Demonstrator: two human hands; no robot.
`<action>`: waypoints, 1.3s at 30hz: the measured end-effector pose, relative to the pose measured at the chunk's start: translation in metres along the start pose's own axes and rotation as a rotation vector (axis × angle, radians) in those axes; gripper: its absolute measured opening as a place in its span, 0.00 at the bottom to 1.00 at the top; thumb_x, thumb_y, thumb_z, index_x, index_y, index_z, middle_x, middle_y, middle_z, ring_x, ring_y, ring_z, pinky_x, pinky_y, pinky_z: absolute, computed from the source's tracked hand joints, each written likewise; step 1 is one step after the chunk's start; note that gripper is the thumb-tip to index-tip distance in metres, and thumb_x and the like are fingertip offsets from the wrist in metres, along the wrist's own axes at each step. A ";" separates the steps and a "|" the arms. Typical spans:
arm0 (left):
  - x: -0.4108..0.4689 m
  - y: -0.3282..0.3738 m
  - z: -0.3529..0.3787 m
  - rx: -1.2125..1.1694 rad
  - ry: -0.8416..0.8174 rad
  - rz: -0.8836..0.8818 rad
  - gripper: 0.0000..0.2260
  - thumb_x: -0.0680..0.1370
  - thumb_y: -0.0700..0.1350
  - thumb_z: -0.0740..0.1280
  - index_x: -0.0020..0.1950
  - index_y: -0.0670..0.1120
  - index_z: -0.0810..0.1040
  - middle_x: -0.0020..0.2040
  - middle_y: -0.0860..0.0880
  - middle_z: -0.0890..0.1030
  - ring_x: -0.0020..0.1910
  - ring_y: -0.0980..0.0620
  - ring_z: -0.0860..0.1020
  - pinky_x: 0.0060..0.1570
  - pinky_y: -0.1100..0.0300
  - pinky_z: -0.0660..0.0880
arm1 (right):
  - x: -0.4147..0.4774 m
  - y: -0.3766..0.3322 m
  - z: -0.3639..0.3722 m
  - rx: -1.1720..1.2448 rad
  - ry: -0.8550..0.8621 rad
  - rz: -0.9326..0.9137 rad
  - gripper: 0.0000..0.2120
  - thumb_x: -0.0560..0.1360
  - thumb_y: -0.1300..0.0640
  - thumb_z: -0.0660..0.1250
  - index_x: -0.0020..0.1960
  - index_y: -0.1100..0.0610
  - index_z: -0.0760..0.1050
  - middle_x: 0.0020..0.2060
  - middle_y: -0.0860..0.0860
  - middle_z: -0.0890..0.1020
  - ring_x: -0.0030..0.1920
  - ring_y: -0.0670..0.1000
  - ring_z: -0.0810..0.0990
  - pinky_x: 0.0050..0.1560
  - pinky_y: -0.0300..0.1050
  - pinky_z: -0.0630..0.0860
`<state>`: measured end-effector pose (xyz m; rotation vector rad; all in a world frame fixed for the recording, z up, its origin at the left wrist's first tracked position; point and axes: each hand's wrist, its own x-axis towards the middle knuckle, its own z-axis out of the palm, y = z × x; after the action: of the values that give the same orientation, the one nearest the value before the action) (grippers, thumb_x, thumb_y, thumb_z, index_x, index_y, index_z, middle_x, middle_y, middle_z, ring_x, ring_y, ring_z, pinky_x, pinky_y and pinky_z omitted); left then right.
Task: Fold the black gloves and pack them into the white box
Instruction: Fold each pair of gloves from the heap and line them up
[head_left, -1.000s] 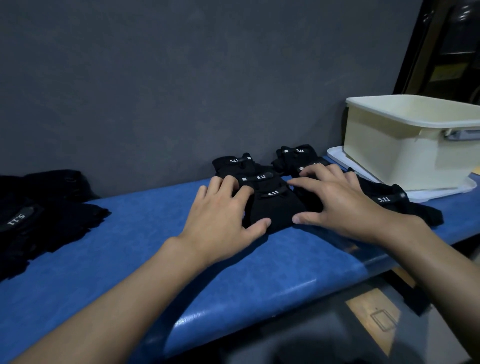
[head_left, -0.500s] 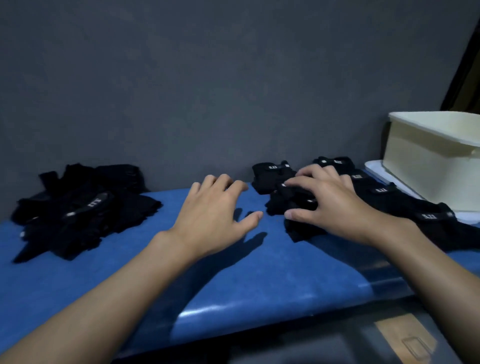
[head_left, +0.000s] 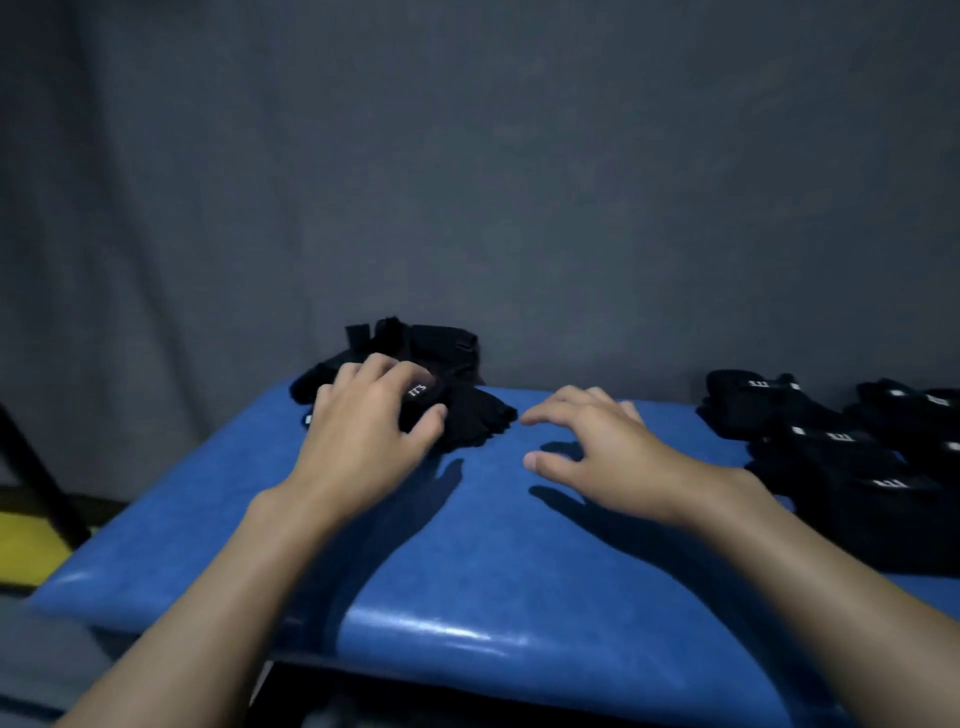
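Where the 2 bare forearms reach in from the near edge, 1 blue padded bench (head_left: 467, 597) lies beneath them, its rounded front lip catching a streak of light. Both hands sit apart from each other, with bare blue padding between them.

The right hand (head_left: 608, 457) hangs just above the bench, fingers spread and loosely bent, thumb stretched toward the left; it holds nothing and casts a shadow on the padding under it. The left hand (head_left: 363, 447) has its fingers curled over the top of the loose gloves (head_left: 467, 415), with the thumb pressed against their near side, so it grips that heap. 1 white label shows just past its fingertips.

That makes 2 heaps of black gloves. The loose heap lies under and beyond the left hand. The folded gloves (head_left: 831, 467) lie outward of the right hand, well clear of its fingers, stacked in overlapping rows with several white labels; their exact number cannot be told.

Outward of the left forearm stands 1 dark slanted leg (head_left: 31, 467) beside 1 yellow patch (head_left: 26, 545). Beyond everything rises 1 grey wall (head_left: 467, 182).
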<state>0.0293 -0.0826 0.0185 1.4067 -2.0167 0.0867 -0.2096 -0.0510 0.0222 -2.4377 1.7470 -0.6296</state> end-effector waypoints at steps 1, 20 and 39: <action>0.000 -0.009 -0.002 -0.004 0.014 -0.029 0.14 0.78 0.55 0.66 0.61 0.53 0.78 0.59 0.55 0.75 0.62 0.49 0.69 0.60 0.53 0.64 | 0.007 -0.005 0.005 0.020 -0.016 -0.006 0.20 0.77 0.42 0.65 0.68 0.43 0.71 0.61 0.40 0.72 0.63 0.44 0.65 0.63 0.43 0.58; 0.005 -0.042 0.004 0.106 -0.176 -0.082 0.22 0.80 0.57 0.59 0.74 0.54 0.67 0.69 0.55 0.69 0.69 0.51 0.64 0.66 0.51 0.60 | 0.091 -0.040 0.059 0.223 -0.033 0.048 0.21 0.78 0.46 0.64 0.70 0.44 0.70 0.68 0.41 0.71 0.69 0.48 0.62 0.72 0.54 0.60; 0.008 -0.026 0.008 0.061 -0.120 -0.082 0.24 0.78 0.59 0.63 0.74 0.56 0.66 0.67 0.54 0.71 0.66 0.48 0.66 0.65 0.49 0.62 | 0.067 -0.035 0.033 0.450 0.146 -0.071 0.18 0.78 0.64 0.63 0.68 0.61 0.73 0.61 0.45 0.71 0.61 0.43 0.75 0.56 0.32 0.73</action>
<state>0.0463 -0.1033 0.0091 1.5649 -2.0660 0.0288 -0.1489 -0.1060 0.0213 -2.1888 1.3738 -1.0967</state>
